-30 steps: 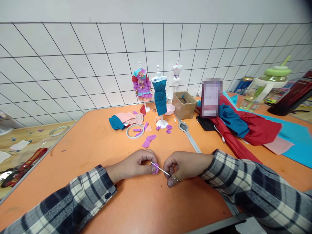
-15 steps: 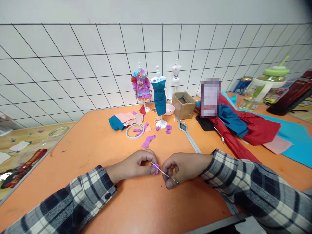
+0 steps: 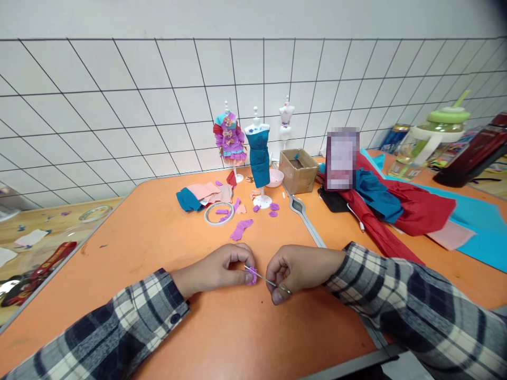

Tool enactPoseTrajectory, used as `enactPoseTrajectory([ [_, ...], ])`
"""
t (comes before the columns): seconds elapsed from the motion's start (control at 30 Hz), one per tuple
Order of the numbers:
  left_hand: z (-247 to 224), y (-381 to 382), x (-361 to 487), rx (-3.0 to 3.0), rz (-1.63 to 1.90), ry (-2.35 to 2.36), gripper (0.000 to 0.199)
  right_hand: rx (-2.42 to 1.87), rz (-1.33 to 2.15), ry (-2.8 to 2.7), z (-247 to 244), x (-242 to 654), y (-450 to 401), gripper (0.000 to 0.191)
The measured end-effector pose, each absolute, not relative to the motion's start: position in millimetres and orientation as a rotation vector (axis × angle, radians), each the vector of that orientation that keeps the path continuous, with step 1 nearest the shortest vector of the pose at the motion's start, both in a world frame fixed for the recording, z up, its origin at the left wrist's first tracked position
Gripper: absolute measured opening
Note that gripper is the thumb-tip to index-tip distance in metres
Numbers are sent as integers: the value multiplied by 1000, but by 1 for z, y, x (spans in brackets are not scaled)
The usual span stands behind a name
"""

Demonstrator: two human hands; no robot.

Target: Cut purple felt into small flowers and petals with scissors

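Observation:
Between thumb and fingers, my left hand (image 3: 227,267) pinches a small crumpled purple piece (image 3: 252,275) above the orange table (image 3: 198,327). A thin metal tool (image 3: 264,279), which looks like tweezers or small scissors, is held in my right hand (image 3: 291,272); its tip lies across the purple piece. Beyond my hands are a purple strip (image 3: 241,229), small purple rounds (image 3: 273,210) and a roll of tape (image 3: 219,214). A dress form in teal (image 3: 259,158) stands upright behind them.
Two more dress forms, one in a purple outfit (image 3: 229,140), stand near the tiled wall. A cardboard box (image 3: 299,171), a propped phone (image 3: 341,161) and red cloth (image 3: 423,206) are at the right. Further right stand a lidded jug (image 3: 435,137) and a dark red bottle (image 3: 473,153).
My right hand has shifted slightly right and up with the metal tool, whose angle is now a little flatter. My left hand still pinches the purple piece.

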State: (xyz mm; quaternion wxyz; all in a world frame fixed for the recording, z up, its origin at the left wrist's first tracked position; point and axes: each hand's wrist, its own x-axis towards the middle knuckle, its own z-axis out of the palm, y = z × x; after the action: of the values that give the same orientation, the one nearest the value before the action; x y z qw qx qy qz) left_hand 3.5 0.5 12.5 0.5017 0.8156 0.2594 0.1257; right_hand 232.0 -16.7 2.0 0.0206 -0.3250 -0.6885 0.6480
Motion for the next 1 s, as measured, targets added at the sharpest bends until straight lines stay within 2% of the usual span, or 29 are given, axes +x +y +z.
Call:
enactPoseTrajectory([
  [0.37,11,2,3,2009,297,621,31,-1111,2025,-2208,8,233,-18,45],
  [1.0,10,0,3,2031,315,609,27,-967,1973,-2255,7,232,-18,41],
])
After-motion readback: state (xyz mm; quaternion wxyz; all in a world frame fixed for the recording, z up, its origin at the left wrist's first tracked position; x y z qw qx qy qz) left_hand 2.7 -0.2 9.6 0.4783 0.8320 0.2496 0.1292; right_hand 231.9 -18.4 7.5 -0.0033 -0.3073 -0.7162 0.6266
